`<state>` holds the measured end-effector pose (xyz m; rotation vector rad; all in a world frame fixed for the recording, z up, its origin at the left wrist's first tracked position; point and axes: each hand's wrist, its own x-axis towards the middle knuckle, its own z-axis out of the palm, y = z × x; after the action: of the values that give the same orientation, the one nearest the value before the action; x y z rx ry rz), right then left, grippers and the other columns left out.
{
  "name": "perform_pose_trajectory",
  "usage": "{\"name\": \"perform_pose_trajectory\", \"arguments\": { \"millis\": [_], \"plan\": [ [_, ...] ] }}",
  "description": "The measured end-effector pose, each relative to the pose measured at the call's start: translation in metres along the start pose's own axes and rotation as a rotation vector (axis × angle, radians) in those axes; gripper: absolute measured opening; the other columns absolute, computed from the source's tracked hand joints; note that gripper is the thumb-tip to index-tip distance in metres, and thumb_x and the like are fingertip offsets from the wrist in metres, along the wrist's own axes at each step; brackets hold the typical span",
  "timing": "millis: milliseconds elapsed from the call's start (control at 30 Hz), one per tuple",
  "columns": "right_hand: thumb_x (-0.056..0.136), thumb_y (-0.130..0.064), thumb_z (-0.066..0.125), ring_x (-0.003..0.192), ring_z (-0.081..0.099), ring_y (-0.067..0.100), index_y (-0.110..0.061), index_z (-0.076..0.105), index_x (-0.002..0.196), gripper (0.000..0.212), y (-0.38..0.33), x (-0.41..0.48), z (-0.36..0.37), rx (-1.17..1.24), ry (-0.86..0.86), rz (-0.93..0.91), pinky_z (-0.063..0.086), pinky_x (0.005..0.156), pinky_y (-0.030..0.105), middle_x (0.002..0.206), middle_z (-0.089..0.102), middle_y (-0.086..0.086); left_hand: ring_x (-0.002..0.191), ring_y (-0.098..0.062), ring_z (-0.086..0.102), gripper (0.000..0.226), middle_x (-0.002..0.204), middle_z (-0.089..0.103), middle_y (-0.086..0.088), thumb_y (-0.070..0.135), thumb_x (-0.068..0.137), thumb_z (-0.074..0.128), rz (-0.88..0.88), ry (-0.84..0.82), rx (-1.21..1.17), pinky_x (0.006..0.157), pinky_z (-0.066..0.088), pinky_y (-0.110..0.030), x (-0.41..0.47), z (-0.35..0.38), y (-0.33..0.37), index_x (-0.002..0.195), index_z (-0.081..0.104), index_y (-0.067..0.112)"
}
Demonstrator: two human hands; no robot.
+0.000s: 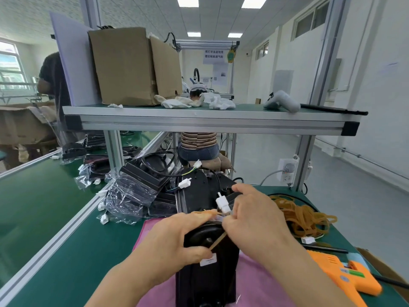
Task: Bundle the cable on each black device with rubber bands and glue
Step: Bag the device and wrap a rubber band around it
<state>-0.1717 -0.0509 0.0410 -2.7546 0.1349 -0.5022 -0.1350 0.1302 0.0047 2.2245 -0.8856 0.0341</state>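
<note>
Green workbench (55,218) — left hand (177,240) and right hand (254,220) pinch a tan rubber band (218,240) over the black plastic device (205,280) and its white-plugged cable (223,204) — next, likely another tight loop.

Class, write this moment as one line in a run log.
step: stretching band; left hand: pinches band; right hand: holds connector; device: on mat; glue gun: untouched

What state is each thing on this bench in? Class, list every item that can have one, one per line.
left hand: grips the black device near its top
right hand: pinches the wires below the white connector
black device: upright on pink mat
white connector: unplugged
rubber band: stretched taut between the hands
glue gun: lying down, unheld
cardboard box: open
</note>
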Motion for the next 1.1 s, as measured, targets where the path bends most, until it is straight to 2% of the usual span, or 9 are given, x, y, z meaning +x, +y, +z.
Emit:
{"name": "perform_pose_trajectory", "arguments": {
  "millis": [133, 200, 267, 433, 600, 833, 900, 1000, 1100],
  "plan": [
    [0.074, -0.025, 0.063, 0.107, 0.061, 0.013, -0.01, 0.067, 0.096, 0.027, 0.017, 0.011, 0.005, 0.092, -0.046, 0.127, 0.049, 0.086, 0.029, 0.123, 0.063, -0.01, 0.111, 0.01, 0.053, 0.071, 0.116, 0.058, 0.033, 0.034, 0.077, 0.077, 0.002, 0.007, -0.005, 0.095, 0.043, -0.015, -0.003, 0.0, -0.003, 0.13, 0.043, 0.066],
    [0.072, -0.027, 0.062, 0.106, 0.06, 0.013, -0.018, 0.056, 0.075, 0.011, 0.023, 0.011, 0.008, 0.078, -0.08, 0.128, 0.05, 0.082, 0.028, 0.123, 0.064, -0.008, 0.112, 0.012, 0.052, 0.07, 0.117, 0.057, 0.035, 0.032, 0.078, 0.077, 0.012, 0.012, -0.009, 0.094, 0.042, -0.012, -0.003, 0.0, -0.004, 0.129, 0.045, 0.067],
    [0.07, -0.03, 0.063, 0.106, 0.06, 0.014, -0.019, 0.045, 0.068, 0.021, 0.031, 0.008, 0.012, 0.072, -0.11, 0.135, 0.051, 0.082, 0.029, 0.124, 0.064, -0.007, 0.113, 0.012, 0.052, 0.068, 0.117, 0.056, 0.038, 0.03, 0.078, 0.078, 0.017, 0.016, -0.022, 0.094, 0.041, -0.011, -0.004, 0.0, -0.004, 0.127, 0.048, 0.065],
    [0.07, -0.027, 0.071, 0.105, 0.063, 0.025, -0.007, 0.055, 0.061, 0.027, 0.051, 0.002, 0.018, 0.119, -0.175, 0.206, 0.053, 0.085, 0.038, 0.117, 0.068, 0.008, 0.116, 0.011, 0.051, 0.064, 0.12, 0.054, 0.042, 0.03, 0.078, 0.079, 0.046, 0.021, -0.024, 0.094, 0.039, -0.008, -0.005, 0.002, -0.006, 0.126, 0.052, 0.062],
    [0.074, -0.032, 0.074, 0.109, 0.063, 0.027, -0.009, 0.044, 0.051, 0.044, 0.054, 0.01, 0.023, 0.138, -0.204, 0.189, 0.053, 0.082, 0.038, 0.107, 0.071, 0.014, 0.117, 0.012, 0.05, 0.066, 0.121, 0.053, 0.041, 0.029, 0.079, 0.078, 0.047, 0.014, -0.033, 0.095, 0.04, -0.012, -0.006, 0.001, -0.006, 0.125, 0.049, 0.065],
    [0.079, -0.025, 0.068, 0.109, 0.062, 0.03, -0.004, 0.047, 0.054, 0.038, 0.043, 0.013, 0.018, 0.153, -0.235, 0.167, 0.053, 0.083, 0.038, 0.117, 0.066, 0.018, 0.118, 0.007, 0.051, 0.066, 0.124, 0.052, 0.041, 0.026, 0.081, 0.077, 0.074, -0.008, -0.047, 0.096, 0.04, -0.016, -0.004, 0.001, -0.008, 0.124, 0.049, 0.066],
    [0.077, -0.022, 0.067, 0.11, 0.061, 0.033, 0.006, 0.052, 0.06, 0.036, 0.041, 0.008, 0.018, 0.201, -0.221, 0.169, 0.052, 0.086, 0.043, 0.116, 0.065, 0.022, 0.12, 0.008, 0.049, 0.065, 0.125, 0.051, 0.041, 0.026, 0.081, 0.077, 0.073, -0.014, -0.054, 0.099, 0.04, -0.018, -0.004, 0.002, -0.01, 0.125, 0.049, 0.065],
    [0.075, -0.018, 0.066, 0.111, 0.06, 0.03, 0.007, 0.056, 0.066, 0.028, 0.04, -0.001, 0.018, 0.277, -0.205, 0.178, 0.053, 0.09, 0.046, 0.114, 0.065, 0.018, 0.124, 0.01, 0.047, 0.063, 0.13, 0.05, 0.038, 0.027, 0.082, 0.076, 0.055, -0.02, -0.087, 0.103, 0.039, -0.021, -0.002, 0.001, -0.012, 0.126, 0.051, 0.062],
    [0.084, -0.022, 0.063, 0.104, 0.064, 0.014, -0.015, 0.067, 0.074, 0.012, 0.048, -0.006, 0.014, 0.328, -0.146, 0.153, 0.053, 0.088, 0.036, 0.106, 0.071, -0.001, 0.125, 0.004, 0.048, 0.059, 0.136, 0.048, 0.028, 0.031, 0.081, 0.078, 0.051, -0.031, -0.163, 0.103, 0.041, -0.024, 0.0, 0.001, -0.017, 0.128, 0.053, 0.057]
  ]
}}
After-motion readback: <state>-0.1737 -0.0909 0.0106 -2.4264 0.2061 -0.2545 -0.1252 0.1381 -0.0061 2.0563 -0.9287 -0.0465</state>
